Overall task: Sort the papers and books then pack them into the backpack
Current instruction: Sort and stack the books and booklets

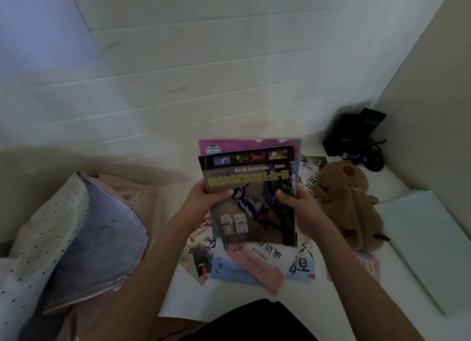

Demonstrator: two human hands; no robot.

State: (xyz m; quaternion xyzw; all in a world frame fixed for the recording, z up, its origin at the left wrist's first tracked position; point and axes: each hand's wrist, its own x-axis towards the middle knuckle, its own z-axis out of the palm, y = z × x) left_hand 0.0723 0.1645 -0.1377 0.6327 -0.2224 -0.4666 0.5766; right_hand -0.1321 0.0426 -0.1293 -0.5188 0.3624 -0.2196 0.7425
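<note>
Head view: left hand point(204, 197) and right hand point(298, 203) grip a stack of books point(248, 187), fingers curled round its side edges, raised above loose papers point(244, 264), just left of brown plush backpack point(346, 203).

Dim room, white panelled wall point(178, 60), pale floor point(229, 302), beige side wall point(433, 98)

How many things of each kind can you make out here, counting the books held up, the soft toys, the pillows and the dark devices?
Books held up in the left hand and right hand: 2, a dark book in front of a purple book
Brown plush toy: 1
Dotted pillow: 1
Dark devices by the wall: 2
Total: 6
The loose papers underneath overlap too much to count.
</note>
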